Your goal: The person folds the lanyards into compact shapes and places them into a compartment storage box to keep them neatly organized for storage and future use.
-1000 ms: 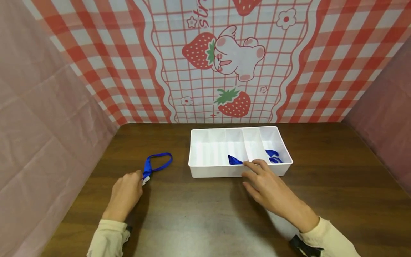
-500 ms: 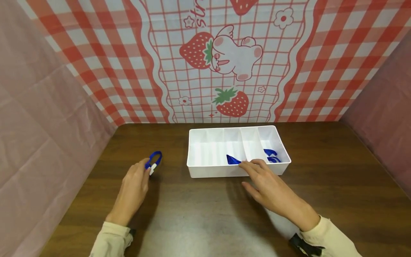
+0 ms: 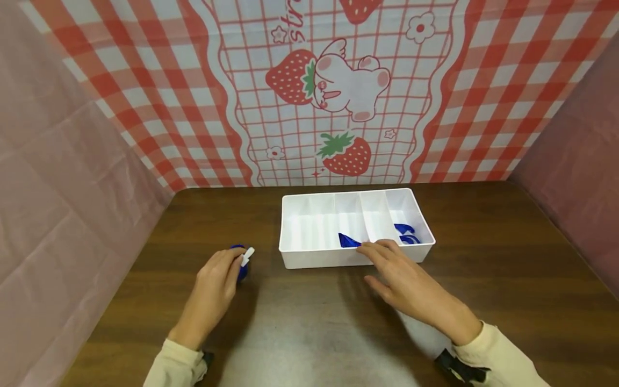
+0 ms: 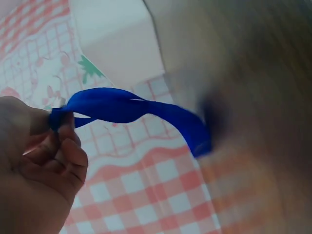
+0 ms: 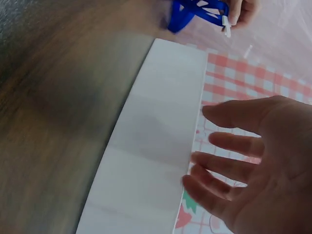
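My left hand (image 3: 210, 295) pinches a blue satin fabric strap (image 4: 112, 105) between thumb and fingers, to the left of the tray. A white clip-like piece (image 3: 247, 256) sticks out past the fingertips, and the strap hangs down, its rest hidden behind the hand in the head view. My right hand (image 3: 408, 287) has its fingers spread and relaxed over the front rim of the white tray (image 3: 309, 259). Close beyond its fingertips, a blue fabric piece (image 3: 348, 241) lies in a middle compartment. More blue fabric pieces (image 3: 406, 231) lie in the rightmost compartment.
The tray stands on a dark wooden table (image 3: 309, 317), with dividers across it. Behind hangs a red-checked strawberry cloth (image 3: 329, 97). Pink cloths flank the left (image 3: 72, 215) and right (image 3: 575, 161) sides.
My left hand has lifted the blue strap off the table and moved it a little right towards the tray. My right hand has stayed at the tray's front rim.
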{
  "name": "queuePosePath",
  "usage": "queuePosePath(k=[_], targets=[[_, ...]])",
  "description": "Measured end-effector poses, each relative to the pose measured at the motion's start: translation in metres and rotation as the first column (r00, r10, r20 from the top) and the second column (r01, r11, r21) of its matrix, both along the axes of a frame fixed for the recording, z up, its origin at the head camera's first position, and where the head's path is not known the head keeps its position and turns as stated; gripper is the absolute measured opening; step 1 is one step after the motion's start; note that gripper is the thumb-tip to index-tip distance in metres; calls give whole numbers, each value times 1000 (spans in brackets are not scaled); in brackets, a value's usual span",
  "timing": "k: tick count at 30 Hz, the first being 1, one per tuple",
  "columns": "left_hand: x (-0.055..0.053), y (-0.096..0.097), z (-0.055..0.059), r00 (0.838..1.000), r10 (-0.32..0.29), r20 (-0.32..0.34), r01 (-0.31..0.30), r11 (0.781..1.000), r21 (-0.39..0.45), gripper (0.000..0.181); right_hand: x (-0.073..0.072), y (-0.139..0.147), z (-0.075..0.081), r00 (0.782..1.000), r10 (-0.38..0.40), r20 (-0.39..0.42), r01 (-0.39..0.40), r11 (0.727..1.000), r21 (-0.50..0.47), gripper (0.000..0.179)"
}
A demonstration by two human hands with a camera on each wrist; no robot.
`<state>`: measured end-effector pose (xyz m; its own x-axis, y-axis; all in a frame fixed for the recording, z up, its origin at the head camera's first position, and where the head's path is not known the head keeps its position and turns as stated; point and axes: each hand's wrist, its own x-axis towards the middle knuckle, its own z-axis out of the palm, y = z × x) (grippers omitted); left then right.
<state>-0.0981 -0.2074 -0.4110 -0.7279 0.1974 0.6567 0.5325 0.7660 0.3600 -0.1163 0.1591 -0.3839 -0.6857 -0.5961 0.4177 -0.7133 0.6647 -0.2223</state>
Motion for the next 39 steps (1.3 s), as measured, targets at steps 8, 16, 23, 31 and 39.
queuePosePath(k=[8,16,23,31,39], targets=[[17,28,19,995,-93,-32,90,992,-83,13,1,3,17,999,42,-33,-49,976,-214,40],[38,61,40,948,-318,29,316,948,47,15,23,-23,31,968,213,135,-154,923,-352,36],[41,88,57,822,-556,126,490,802,341,17,38,-52,43,777,460,431,-193,825,-532,36],[36,109,80,739,-642,203,509,730,457,8,42,-54,48,782,464,416,-112,761,-639,16],[30,113,91,803,-541,252,497,840,219,7,41,-38,58,779,426,459,-172,850,-498,16]])
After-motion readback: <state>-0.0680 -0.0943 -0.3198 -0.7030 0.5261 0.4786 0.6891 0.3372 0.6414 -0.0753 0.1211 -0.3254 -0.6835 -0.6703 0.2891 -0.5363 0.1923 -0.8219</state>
